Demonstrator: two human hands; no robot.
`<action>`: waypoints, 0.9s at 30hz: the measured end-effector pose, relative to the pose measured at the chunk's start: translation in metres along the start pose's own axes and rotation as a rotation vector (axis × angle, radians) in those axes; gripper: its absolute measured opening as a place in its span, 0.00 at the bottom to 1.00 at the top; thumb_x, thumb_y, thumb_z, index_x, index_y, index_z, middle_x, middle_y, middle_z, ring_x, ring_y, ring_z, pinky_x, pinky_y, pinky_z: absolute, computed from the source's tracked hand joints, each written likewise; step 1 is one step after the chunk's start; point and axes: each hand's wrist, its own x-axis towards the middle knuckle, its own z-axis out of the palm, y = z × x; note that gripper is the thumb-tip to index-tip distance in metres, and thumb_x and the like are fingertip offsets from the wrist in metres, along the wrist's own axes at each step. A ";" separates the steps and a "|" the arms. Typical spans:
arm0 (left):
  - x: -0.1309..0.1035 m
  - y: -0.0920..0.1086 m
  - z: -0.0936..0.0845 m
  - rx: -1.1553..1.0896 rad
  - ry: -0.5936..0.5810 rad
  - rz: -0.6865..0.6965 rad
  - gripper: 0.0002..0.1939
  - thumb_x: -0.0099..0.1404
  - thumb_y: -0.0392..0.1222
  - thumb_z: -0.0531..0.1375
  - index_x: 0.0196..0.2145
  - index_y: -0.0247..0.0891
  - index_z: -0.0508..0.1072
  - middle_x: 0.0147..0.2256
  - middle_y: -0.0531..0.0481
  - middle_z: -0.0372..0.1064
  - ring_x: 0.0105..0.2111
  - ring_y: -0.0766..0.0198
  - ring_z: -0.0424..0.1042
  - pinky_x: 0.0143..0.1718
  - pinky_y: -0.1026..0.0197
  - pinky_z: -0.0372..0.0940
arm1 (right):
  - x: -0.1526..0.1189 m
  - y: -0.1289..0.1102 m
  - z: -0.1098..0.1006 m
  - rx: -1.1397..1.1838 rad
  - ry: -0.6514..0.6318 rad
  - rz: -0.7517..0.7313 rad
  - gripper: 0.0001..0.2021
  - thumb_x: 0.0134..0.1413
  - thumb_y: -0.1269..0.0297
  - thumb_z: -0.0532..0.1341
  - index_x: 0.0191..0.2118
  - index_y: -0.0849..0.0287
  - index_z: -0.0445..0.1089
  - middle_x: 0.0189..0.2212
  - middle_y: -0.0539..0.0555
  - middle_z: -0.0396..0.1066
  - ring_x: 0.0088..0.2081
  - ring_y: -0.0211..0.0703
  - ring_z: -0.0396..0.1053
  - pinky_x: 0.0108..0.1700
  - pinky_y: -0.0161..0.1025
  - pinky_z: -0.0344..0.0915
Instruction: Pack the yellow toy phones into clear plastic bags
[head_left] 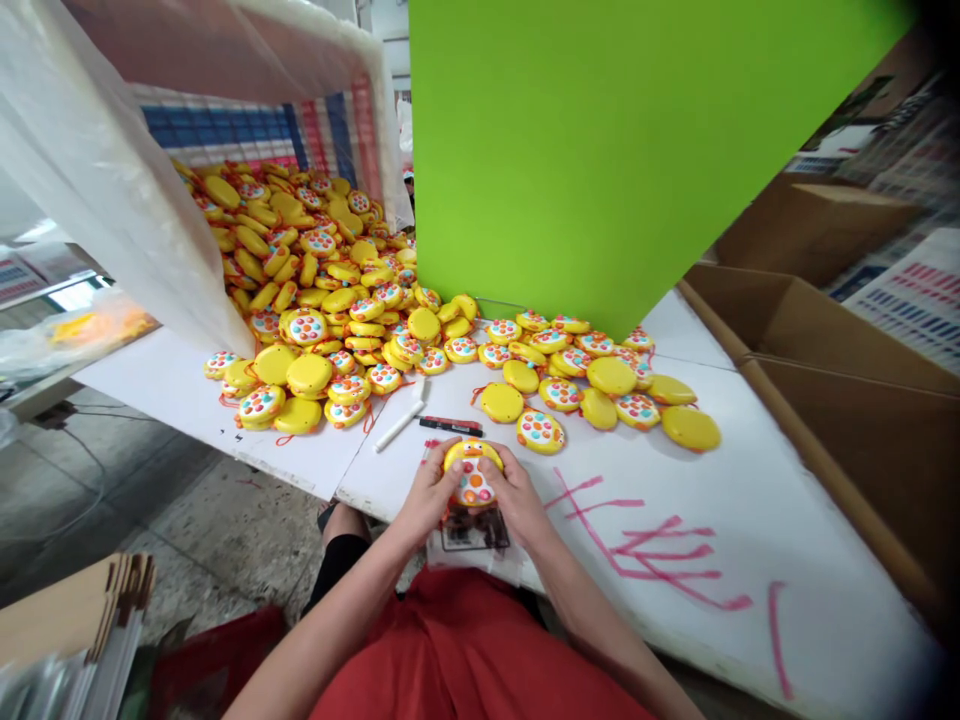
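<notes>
Between my two hands, near the table's front edge, is a yellow duck-shaped toy (474,470), its beak and white belly with coloured dots facing up. My left hand (435,482) grips its left side, thumb on the belly. On the other side my right hand (517,484) clasps it the same way. Below the toy lies a clear plastic bag (472,540) with dark print, partly hidden by my wrists. Just beyond my hands are a black-and-red marker (450,427) and a white pen (399,426). A single duck toy (540,431) rests right of them, belly up.
A large heap of the same toys (337,300) spills from a tipped, plastic-lined sack (150,180) at the left. A tall green panel (600,150) stands behind more toys. An open cardboard box (840,400) borders the table's right. Pink marks (660,560) cover the white tabletop (750,500).
</notes>
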 end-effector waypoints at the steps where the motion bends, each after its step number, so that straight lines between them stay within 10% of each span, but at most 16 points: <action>1: 0.002 0.001 0.002 -0.016 -0.027 0.004 0.33 0.58 0.56 0.61 0.57 0.38 0.60 0.50 0.42 0.66 0.46 0.57 0.69 0.47 0.55 0.66 | 0.003 -0.001 -0.003 -0.004 0.031 -0.013 0.25 0.50 0.45 0.61 0.49 0.53 0.64 0.40 0.54 0.72 0.32 0.45 0.72 0.24 0.39 0.71; 5: 0.009 0.003 0.010 -0.003 -0.041 0.020 0.48 0.48 0.45 0.70 0.61 0.41 0.51 0.52 0.44 0.64 0.46 0.58 0.69 0.47 0.55 0.67 | 0.011 -0.003 -0.009 0.056 0.070 -0.038 0.26 0.51 0.42 0.59 0.49 0.54 0.66 0.43 0.55 0.72 0.41 0.47 0.72 0.36 0.41 0.73; 10: 0.019 0.001 0.015 0.143 -0.045 0.083 0.42 0.53 0.42 0.67 0.61 0.42 0.53 0.55 0.44 0.61 0.48 0.58 0.68 0.51 0.53 0.65 | 0.014 -0.009 -0.019 0.175 -0.040 0.096 0.29 0.51 0.40 0.57 0.54 0.50 0.61 0.46 0.56 0.71 0.36 0.48 0.73 0.25 0.42 0.73; 14: 0.043 -0.001 0.005 0.411 -0.105 0.157 0.36 0.60 0.46 0.61 0.62 0.39 0.52 0.57 0.38 0.57 0.50 0.54 0.67 0.49 0.51 0.66 | 0.032 -0.015 -0.052 0.177 0.201 0.036 0.30 0.48 0.42 0.62 0.53 0.53 0.63 0.50 0.58 0.69 0.40 0.50 0.73 0.28 0.44 0.74; 20: 0.141 0.014 -0.021 1.054 -0.010 0.334 0.25 0.63 0.38 0.56 0.58 0.39 0.60 0.57 0.39 0.59 0.56 0.51 0.62 0.55 0.49 0.61 | 0.050 -0.011 -0.089 0.418 0.517 -0.296 0.38 0.48 0.50 0.65 0.63 0.42 0.49 0.61 0.53 0.58 0.52 0.47 0.68 0.53 0.51 0.67; 27: 0.279 0.014 -0.003 1.529 -0.006 0.296 0.30 0.63 0.37 0.56 0.61 0.29 0.55 0.62 0.31 0.51 0.62 0.47 0.51 0.60 0.48 0.53 | 0.044 0.013 -0.052 0.291 0.216 -0.069 0.24 0.44 0.46 0.67 0.45 0.56 0.72 0.39 0.58 0.75 0.37 0.48 0.74 0.43 0.48 0.70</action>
